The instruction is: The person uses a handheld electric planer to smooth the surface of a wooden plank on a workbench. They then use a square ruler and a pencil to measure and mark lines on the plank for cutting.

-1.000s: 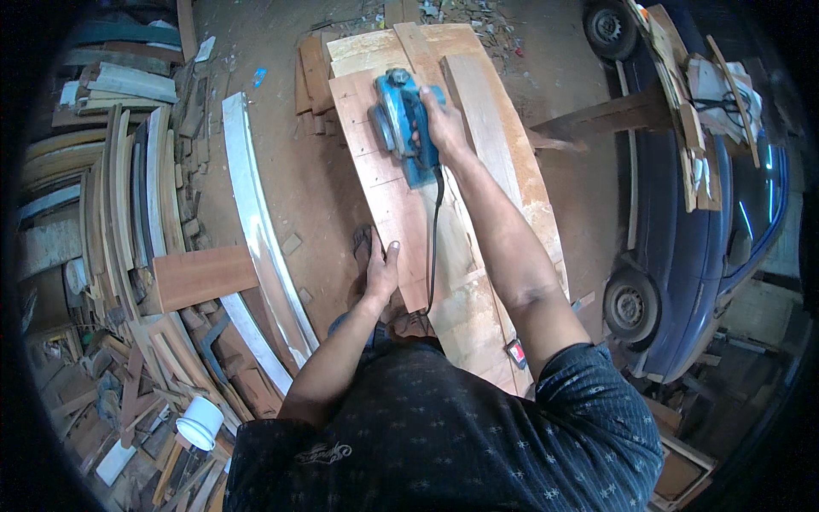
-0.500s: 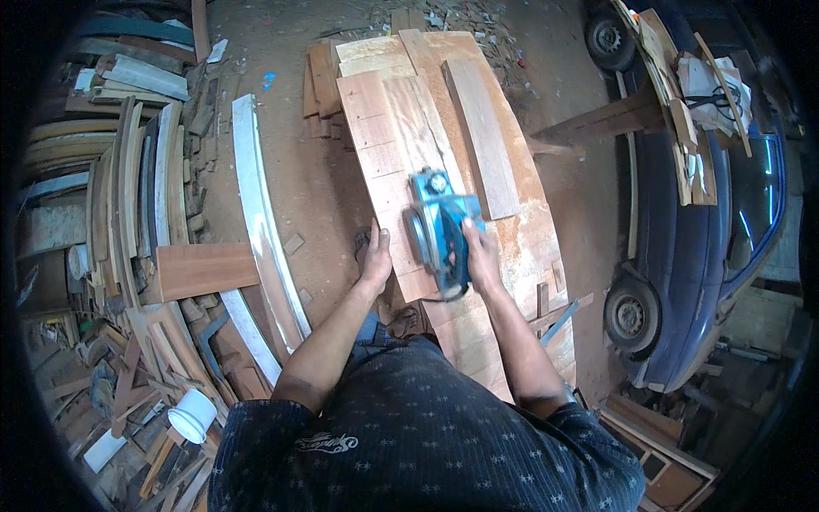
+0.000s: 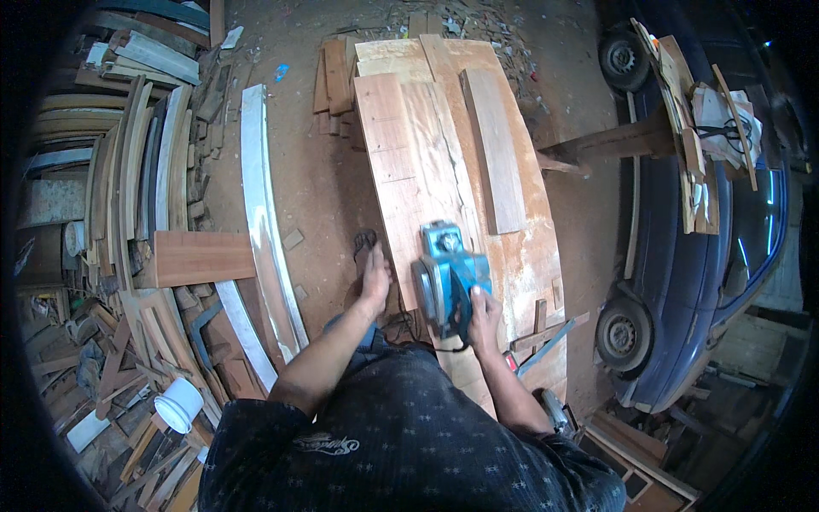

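Note:
My right hand (image 3: 485, 317) is wrapped round the rear handle of a teal electric hand planer (image 3: 454, 271). The planer rests near the close end of a wide wooden board (image 3: 397, 162), which has dark cross lines on its left side and a wavy dark streak along its right. Beside the board's left edge is my left hand (image 3: 376, 278), fingers stretched out and holding nothing; whether it touches the edge I cannot tell. Under the board lies a larger wooden worktop (image 3: 531, 256), dusted with shavings. To the right a narrower brown plank (image 3: 496, 154) lies on it.
A square (image 3: 546, 348) and small wood pieces lie at the worktop's near right. Stacked planks (image 3: 145, 171) and a white bucket (image 3: 178, 404) fill the left. A long pale board (image 3: 260, 188) lies on the floor. Rightward are a timber-loaded stand (image 3: 682, 128) and a blue vehicle (image 3: 682, 290).
My right hand has drawn the planer back toward me along the board. My left hand has shifted slightly nearer to me, off the board's edge or close to it. The view has shifted a little.

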The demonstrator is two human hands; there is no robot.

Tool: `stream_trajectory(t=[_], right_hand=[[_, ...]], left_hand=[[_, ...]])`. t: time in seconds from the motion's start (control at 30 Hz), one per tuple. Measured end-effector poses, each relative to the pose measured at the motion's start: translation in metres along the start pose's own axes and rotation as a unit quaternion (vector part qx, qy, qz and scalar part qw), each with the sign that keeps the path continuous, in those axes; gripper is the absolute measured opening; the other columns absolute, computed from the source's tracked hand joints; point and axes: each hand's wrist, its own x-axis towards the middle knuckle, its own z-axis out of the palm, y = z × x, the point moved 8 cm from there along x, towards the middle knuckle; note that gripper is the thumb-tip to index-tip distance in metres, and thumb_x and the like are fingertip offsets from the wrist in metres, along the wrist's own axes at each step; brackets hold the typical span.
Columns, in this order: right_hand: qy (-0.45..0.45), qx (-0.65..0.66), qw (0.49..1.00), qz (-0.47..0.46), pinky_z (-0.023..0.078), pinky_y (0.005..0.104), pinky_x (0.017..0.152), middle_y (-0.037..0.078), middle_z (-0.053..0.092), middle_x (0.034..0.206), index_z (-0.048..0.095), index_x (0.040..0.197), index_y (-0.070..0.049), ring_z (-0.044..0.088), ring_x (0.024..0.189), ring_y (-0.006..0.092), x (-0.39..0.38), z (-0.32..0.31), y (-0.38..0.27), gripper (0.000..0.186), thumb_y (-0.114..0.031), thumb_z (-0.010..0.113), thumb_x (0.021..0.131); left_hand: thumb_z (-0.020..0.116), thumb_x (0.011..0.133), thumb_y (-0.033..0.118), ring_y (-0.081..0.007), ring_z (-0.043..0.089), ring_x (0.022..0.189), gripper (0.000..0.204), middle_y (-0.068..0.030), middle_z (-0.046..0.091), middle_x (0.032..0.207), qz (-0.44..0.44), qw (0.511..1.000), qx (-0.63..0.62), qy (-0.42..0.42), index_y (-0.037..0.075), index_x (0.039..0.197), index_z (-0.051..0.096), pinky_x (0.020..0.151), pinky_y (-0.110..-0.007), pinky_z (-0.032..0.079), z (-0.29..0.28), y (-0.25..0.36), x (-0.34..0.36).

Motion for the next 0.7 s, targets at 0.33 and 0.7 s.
stream_trajectory(t=[0.33, 0.7], right_hand=[[-0.007, 0.024, 0.998, -0.051, 0.044, 0.0296, 0.046, 0.005, 0.060, 0.066, 0.065, 0.079, -0.003, 0.057, 0.051, 0.0137, 0.210, 0.141, -0.109, 0.060, -0.059, 0.062, 0.100], [-0.010, 0.045, 0.995, -0.087, 0.048, 0.0354, 0.049, 0.008, 0.062, 0.066, 0.065, 0.079, -0.003, 0.060, 0.052, 0.0184, 0.393, 0.260, -0.229, 0.063, -0.064, 0.062, 0.095]], left_hand=[[0.053, 0.109, 0.030, -0.0238, 0.063, 0.121, 0.038, -0.0109, 0.071, 0.127, -0.076, 0.891, 0.303, -0.328, 0.003, 0.131, 0.067, 0.106, -0.037, 0.048, 0.004, -0.146, -0.023], [0.059, 0.105, 0.031, -0.0303, 0.074, 0.102, 0.035, -0.0170, 0.077, 0.106, 0.153, 0.825, 0.472, -0.271, 0.001, 0.110, 0.075, 0.090, -0.040, 0.056, -0.020, 0.096, -0.058]])
